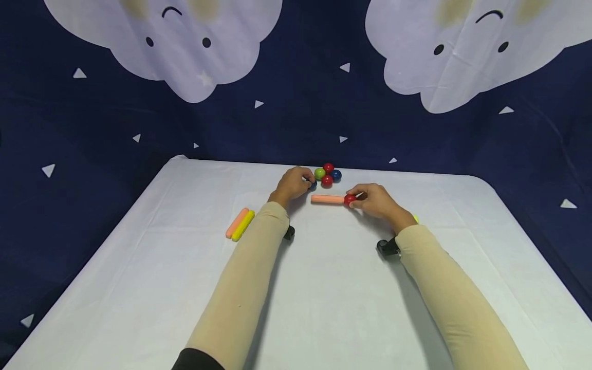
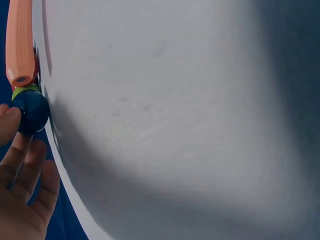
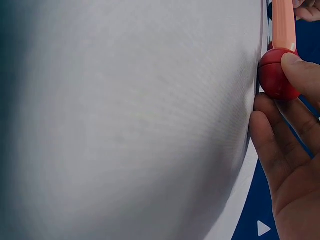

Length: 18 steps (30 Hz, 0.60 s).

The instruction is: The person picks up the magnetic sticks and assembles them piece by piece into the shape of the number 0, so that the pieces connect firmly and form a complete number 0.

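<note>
My left hand (image 1: 295,182) pinches a dark blue ball (image 2: 31,111) between thumb and fingers, near the back of the table. My right hand (image 1: 375,200) grips a red ball (image 3: 276,75) with thumb and fingertips. That ball sits at the right end of a salmon-orange stick (image 1: 327,199), which lies sideways between the two hands. The stick's left end, showing a small dark hole in the left wrist view, points toward the blue ball and stands apart from it in the head view. Fingers partly cover both balls.
Behind the stick sits a cluster of balls: a green ball (image 1: 319,173), a blue ball (image 1: 336,176) and two red ones. Left of the left forearm, an orange stick (image 1: 237,222) and a yellow stick (image 1: 243,225) lie side by side. Something yellow (image 1: 416,219) peeks out behind the right wrist.
</note>
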Tool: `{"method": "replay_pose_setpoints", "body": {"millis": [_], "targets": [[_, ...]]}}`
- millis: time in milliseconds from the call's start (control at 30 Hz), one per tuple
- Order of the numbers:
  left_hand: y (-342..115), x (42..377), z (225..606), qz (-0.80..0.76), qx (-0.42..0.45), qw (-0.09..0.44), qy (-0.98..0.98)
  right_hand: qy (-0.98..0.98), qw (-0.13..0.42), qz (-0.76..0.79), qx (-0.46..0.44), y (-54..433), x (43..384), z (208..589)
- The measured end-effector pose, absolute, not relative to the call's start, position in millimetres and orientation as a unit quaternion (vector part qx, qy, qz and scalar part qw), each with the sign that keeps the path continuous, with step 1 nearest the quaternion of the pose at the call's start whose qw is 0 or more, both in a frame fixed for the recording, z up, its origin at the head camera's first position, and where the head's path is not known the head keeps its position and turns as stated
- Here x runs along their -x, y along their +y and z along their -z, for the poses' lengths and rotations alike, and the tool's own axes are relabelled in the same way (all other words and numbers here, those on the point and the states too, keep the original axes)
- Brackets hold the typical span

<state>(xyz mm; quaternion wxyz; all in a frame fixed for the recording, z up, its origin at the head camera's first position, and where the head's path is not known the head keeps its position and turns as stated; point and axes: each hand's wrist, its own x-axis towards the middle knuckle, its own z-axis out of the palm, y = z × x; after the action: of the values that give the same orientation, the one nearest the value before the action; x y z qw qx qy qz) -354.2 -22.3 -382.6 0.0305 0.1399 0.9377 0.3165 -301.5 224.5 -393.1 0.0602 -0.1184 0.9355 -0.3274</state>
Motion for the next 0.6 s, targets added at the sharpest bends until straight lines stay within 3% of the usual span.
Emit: {"method": "replay_pose_setpoints", "body": {"millis": [600], "targets": [[-36,348,383,-0.3,-0.13,0.08,0.941,0.938,0.075,0.323,0.101,223,300,389]]}}
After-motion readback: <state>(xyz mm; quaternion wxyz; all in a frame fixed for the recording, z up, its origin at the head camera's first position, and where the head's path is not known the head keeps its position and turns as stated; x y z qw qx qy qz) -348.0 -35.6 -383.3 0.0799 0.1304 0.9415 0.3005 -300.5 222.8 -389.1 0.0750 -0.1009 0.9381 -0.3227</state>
